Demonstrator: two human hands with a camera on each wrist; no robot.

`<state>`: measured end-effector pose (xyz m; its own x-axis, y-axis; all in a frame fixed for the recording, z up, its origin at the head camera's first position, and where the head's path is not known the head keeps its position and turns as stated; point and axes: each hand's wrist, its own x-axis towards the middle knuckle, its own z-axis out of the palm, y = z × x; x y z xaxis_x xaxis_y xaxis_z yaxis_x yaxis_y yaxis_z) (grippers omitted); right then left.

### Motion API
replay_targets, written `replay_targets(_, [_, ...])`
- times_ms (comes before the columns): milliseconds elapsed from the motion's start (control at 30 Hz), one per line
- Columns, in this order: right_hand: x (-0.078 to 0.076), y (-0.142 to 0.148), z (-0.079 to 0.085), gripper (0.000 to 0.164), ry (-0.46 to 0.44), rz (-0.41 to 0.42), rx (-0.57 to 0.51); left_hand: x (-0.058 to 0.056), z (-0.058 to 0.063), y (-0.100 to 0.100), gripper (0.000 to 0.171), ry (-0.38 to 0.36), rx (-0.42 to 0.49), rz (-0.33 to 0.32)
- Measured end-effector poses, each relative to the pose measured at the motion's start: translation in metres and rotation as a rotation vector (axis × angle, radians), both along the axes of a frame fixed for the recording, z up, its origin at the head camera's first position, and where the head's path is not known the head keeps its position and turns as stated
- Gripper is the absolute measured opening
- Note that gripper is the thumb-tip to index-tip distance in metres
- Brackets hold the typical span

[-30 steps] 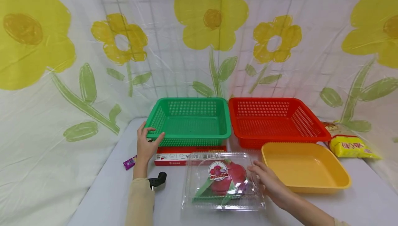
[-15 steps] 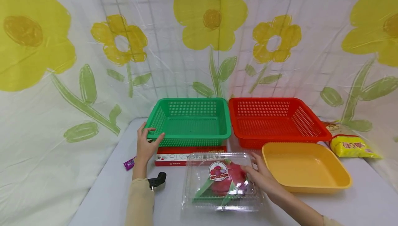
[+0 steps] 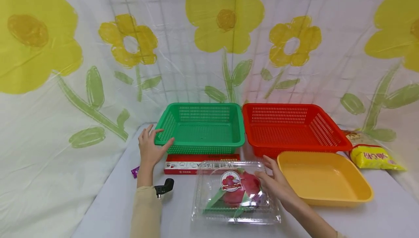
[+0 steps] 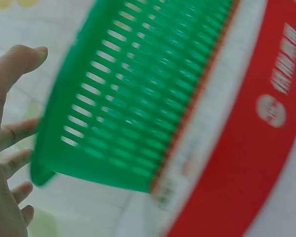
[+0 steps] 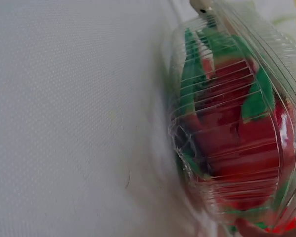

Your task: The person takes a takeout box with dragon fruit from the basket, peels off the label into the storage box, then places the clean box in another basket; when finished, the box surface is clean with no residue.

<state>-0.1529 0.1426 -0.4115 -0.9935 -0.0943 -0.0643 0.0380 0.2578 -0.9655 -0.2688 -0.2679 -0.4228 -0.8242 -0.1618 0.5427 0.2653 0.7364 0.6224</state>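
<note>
clear box [image 3: 236, 219] holds red dragon fruit [image 3: 236, 197]

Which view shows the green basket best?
The head view: nearly all of the green basket, including its inside and rim. The left wrist view catches only part, cut off by the frame; the right wrist view shows none.

The box [image 3: 236, 192], clear ribbed plastic with a round label [image 3: 231, 181], lies flat and closed at the right hand's [image 3: 280, 184] thumb, red fruit [image 5: 239, 143] with green leaves inside. The basket [image 3: 200, 145], green and slotted, stands upright just right of the left hand [image 3: 151, 150].
</note>
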Motion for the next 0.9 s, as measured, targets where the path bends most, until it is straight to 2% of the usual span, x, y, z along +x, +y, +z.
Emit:
replay_targets(100, [0.0,0.002,-0.003,0.068,0.003,-0.01,-0.014,0.002,0.013,0.005,0.055,0.092,-0.013,-0.029])
replay_targets(267, [0.0,0.003,-0.005,0.062,0.019,-0.009,-0.064,0.011,0.043,0.02,0.053,0.207,0.005,-0.138])
replay_targets(400, [-0.002,0.002,-0.005,0.059,0.028,0.007,-0.103,0.018,0.068,0.037,0.055,0.249,0.007,-0.252])
replay_targets(533, [-0.004,0.0,-0.007,0.058,0.04,0.011,-0.109,0.025,0.081,0.058,0.06,0.268,-0.08,-0.41])
replay_targets(633, [-0.004,0.0,-0.009,0.059,0.053,0.002,-0.078,0.033,0.079,0.076,0.063,0.243,-0.183,-0.552])
replay_targets(733, [-0.005,0.0,-0.011,0.059,0.061,0.006,-0.07,0.044,0.067,0.088,0.065,0.191,-0.267,-0.67])
replay_targets(900, [-0.007,-0.001,-0.011,0.061,0.073,0.029,-0.096,0.064,0.038,0.092,0.067,0.064,-0.321,-0.779])
